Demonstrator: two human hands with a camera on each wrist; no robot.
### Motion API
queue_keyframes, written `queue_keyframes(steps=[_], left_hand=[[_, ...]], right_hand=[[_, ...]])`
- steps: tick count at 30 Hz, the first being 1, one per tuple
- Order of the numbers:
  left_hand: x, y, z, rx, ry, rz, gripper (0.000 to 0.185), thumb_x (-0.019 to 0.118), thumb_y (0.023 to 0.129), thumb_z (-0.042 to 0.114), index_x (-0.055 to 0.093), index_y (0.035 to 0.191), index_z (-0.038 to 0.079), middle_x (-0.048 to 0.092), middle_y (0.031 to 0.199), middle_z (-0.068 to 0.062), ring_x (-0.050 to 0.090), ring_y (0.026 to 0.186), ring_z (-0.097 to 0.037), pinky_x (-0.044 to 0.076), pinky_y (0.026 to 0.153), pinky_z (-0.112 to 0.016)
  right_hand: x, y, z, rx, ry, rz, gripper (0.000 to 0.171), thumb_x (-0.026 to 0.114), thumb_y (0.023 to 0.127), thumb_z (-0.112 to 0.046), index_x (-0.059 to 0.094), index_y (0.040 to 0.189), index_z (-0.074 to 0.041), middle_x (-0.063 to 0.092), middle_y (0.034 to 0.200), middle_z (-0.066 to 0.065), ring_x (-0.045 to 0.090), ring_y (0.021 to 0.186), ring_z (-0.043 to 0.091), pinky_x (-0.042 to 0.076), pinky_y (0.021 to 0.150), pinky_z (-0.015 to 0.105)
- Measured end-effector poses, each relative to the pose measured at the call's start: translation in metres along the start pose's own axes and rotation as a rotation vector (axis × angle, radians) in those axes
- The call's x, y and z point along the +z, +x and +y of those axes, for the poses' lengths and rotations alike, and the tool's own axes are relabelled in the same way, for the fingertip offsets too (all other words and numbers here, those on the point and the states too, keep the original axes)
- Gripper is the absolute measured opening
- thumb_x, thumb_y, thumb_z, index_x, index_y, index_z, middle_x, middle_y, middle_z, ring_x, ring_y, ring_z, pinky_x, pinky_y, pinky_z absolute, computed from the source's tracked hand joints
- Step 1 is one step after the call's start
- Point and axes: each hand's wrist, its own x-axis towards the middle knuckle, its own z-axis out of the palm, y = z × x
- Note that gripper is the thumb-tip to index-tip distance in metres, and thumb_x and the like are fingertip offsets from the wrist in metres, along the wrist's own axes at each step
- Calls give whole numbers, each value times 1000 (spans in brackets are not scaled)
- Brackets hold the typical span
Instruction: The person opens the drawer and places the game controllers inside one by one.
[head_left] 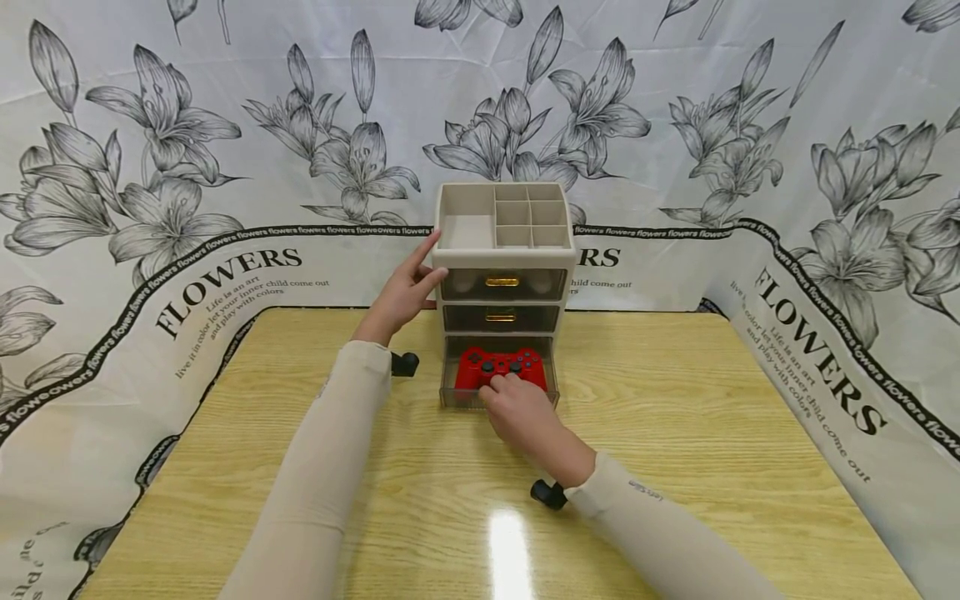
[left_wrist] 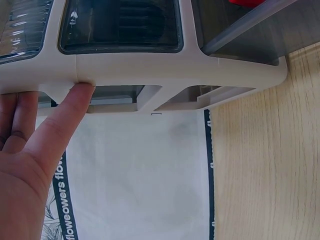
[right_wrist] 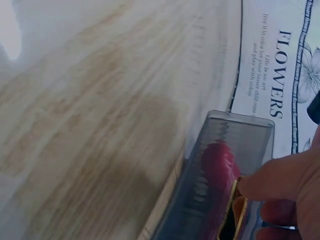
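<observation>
With the left hand (head_left: 401, 293) flat against the organizer (head_left: 504, 250), the right hand (head_left: 517, 410) grips the drawer (head_left: 498, 398) handle below the red controller (head_left: 501, 367), needing a straight push.

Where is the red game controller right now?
In the head view, the red game controller lies in the pulled-out bottom drawer of the small drawer cabinet, mid-table, just beyond the right hand.
</observation>
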Motion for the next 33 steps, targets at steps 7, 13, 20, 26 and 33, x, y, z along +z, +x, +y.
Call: queue_keyframes(steps=[7, 13, 20, 26, 33], left_hand=[[1, -11, 15, -6, 28, -15, 65, 52, 101, 27, 18, 154, 43, 53, 125, -22, 54, 118, -33, 55, 91, -52], [1, -12, 17, -4, 15, -17, 65, 52, 101, 27, 18, 154, 41, 53, 124, -23, 55, 117, -33, 54, 92, -53], [0, -11, 15, -1, 14, -17, 65, 52, 101, 27, 18, 154, 41, 53, 124, -23, 54, 117, -34, 54, 92, -53], [0, -2, 1, 17, 41, 5, 65, 53, 100, 33, 18, 153, 46, 54, 123, -20, 55, 115, -32, 56, 90, -50], [0, 6, -13, 36, 42, 25, 64, 54, 97, 39, 20, 150, 52, 55, 120, -16, 57, 113, -29, 58, 85, -47]], right_hand=[[4, -1, -3, -25, -73, 13, 14, 66, 84, 1, 70, 84, -12, 59, 73, 0, 51, 61, 15, 41, 45, 20], [9, -2, -4, -57, -107, 6, 12, 68, 85, -2, 70, 88, -14, 60, 77, 0, 53, 64, 16, 45, 47, 22], [14, -3, -4, -78, -142, 19, 11, 69, 86, -3, 69, 88, -14, 61, 82, 1, 54, 67, 16, 49, 49, 23], [15, -2, -4, -73, -175, 28, 13, 68, 84, 0, 66, 83, -14, 59, 80, 1, 51, 65, 17, 45, 45, 22], [14, -1, -5, -78, -194, -1, 11, 70, 85, -3, 67, 86, -13, 59, 82, 2, 52, 66, 17, 45, 45, 21]])
